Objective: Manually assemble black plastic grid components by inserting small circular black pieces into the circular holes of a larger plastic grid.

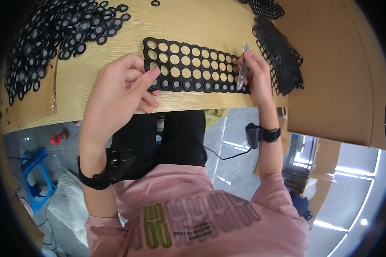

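A black perforated tray (180,60) with rows of round holes lies on the table. Pale wood shows through its upper rows, while black rings with grey centres (187,85) sit along the row nearest me. My left hand (123,88) is closed on the tray's left end, thumb over the corner and some fingers curled below the edge. At the right end, my right hand (258,75) pinches a thin, flat silvery tool (243,68), held nearly upright beside the holes. Its exact kind is unclear, and part of the right fingers is hidden behind it.
A large heap of loose black rings with grey centres (79,28) covers the table's far left, partly on cardboard. Black perforated trays (281,55) are piled at the right, against a tall cardboard box (330,77). A blue stool (36,180) stands on the floor at left.
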A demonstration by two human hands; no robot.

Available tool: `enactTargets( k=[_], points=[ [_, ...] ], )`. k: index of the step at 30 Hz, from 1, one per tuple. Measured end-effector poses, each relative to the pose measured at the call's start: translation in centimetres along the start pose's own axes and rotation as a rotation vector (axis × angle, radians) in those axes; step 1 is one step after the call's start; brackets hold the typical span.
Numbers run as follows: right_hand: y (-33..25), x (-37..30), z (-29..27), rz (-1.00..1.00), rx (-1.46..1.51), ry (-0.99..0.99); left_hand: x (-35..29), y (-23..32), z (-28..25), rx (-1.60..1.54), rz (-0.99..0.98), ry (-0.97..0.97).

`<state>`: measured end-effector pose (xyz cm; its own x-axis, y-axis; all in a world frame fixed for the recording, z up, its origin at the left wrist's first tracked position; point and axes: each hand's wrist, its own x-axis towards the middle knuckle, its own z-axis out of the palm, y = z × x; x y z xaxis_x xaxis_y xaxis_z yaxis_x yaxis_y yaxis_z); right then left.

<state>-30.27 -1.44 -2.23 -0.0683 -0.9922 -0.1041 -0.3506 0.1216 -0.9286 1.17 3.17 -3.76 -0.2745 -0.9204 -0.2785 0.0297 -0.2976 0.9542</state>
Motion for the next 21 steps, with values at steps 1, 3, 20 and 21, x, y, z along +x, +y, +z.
enactTargets(
  k=[1,3,20,21],
  points=[
    [-0.7,0.0,0.0,-0.019,0.006,0.018,0.4,-0.1,0.3,-0.003,0.036,-0.031],
    [-2.2,0.0,0.7,-0.066,0.076,-0.034,0.3,0.3,0.3,0.016,0.055,-0.056],
    [-2.7,-1.4,8.0,-0.140,0.095,-0.753,0.8,1.3,1.2,0.112,-0.097,0.014],
    [-2.7,-1.4,8.2,-0.142,0.128,-0.732,0.7,1.4,1.1,0.115,-0.094,0.043]
  ],
)
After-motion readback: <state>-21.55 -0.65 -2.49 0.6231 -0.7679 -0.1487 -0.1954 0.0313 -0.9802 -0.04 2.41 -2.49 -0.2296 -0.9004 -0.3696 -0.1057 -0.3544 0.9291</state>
